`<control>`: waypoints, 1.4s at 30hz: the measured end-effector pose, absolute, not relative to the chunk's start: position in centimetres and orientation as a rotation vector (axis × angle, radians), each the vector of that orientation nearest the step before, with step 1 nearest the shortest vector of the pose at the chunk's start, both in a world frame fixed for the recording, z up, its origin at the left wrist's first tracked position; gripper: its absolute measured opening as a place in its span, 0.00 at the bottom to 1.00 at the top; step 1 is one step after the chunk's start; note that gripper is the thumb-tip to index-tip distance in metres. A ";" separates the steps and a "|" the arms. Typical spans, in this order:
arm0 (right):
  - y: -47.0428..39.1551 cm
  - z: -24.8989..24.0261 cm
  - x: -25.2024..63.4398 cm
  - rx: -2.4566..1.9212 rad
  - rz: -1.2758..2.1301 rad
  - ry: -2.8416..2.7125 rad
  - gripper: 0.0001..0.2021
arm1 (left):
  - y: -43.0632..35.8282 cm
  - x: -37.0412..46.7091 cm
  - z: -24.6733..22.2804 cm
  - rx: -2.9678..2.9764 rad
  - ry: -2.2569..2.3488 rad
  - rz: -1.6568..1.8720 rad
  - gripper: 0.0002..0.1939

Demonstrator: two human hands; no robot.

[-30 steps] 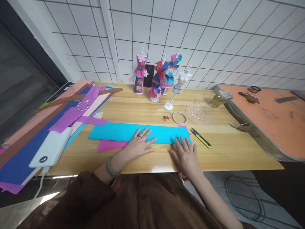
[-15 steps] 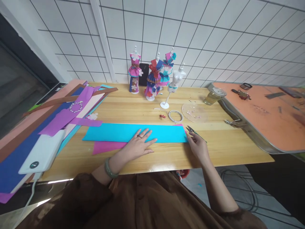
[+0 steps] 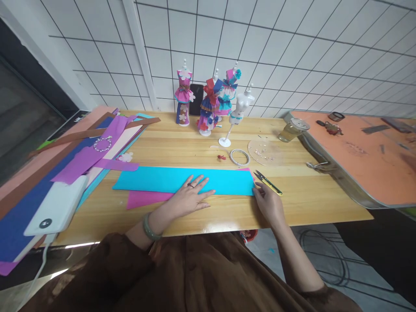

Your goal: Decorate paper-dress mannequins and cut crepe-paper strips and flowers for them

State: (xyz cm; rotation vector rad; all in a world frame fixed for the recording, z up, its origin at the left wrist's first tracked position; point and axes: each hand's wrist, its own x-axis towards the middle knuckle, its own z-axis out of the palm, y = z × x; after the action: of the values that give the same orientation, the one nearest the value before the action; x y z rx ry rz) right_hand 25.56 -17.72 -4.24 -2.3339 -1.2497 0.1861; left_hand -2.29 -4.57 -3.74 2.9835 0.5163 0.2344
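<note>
A long turquoise sheet (image 3: 152,178), which could be paper or cloth, lies across the table in front of me. Part of a magenta sheet (image 3: 143,199) shows from beneath it. My left hand (image 3: 191,195) rests flat on the turquoise sheet near its middle, fingers spread. At the sheet's right end, my right hand (image 3: 268,201) has thumb and fingertips closed on the edge. Just beyond the right hand lie yellow-handled thread snips (image 3: 268,181), apart from the sheet.
Small dress forms, including a bare white one (image 3: 241,108), stand at the back. A roll of tape (image 3: 239,157) and a clear disc (image 3: 264,151) lie before them. Coloured sheets and a white power bank (image 3: 58,208) are at left; a lidded cup (image 3: 293,130) stands at right.
My right hand has shifted slightly left along the sheet's end, showing more of the snips. My left hand stays flat in place.
</note>
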 end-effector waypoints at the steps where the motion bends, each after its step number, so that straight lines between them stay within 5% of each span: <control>1: -17.8 -4.2 25.4 -2.365 0.121 -1.279 0.21 | -4.5 -2.3 -3.7 2.981 0.510 0.231 0.25; 7: -16.2 -3.8 22.0 -2.174 -0.377 -1.643 0.20 | -4.5 -2.4 -3.5 2.955 0.499 0.220 0.24; 15: -14.3 -5.1 16.6 -2.026 -0.102 -2.197 0.30 | -5.1 -2.6 -3.3 2.958 0.537 0.285 0.25; 32: -14.6 -5.7 17.1 -2.033 -0.208 -2.258 0.31 | -2.4 -14.4 -5.3 2.650 1.673 0.276 0.33; 42: -14.8 -5.4 17.2 -2.071 -0.188 -2.267 0.31 | -1.9 -16.3 -4.8 2.470 1.828 0.161 0.35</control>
State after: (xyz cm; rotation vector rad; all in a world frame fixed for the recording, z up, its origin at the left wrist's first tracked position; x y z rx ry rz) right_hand 17.18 -14.79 -5.42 -2.0712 -2.2667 -0.1876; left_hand -16.26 -1.91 -4.77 2.4697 1.8283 0.1608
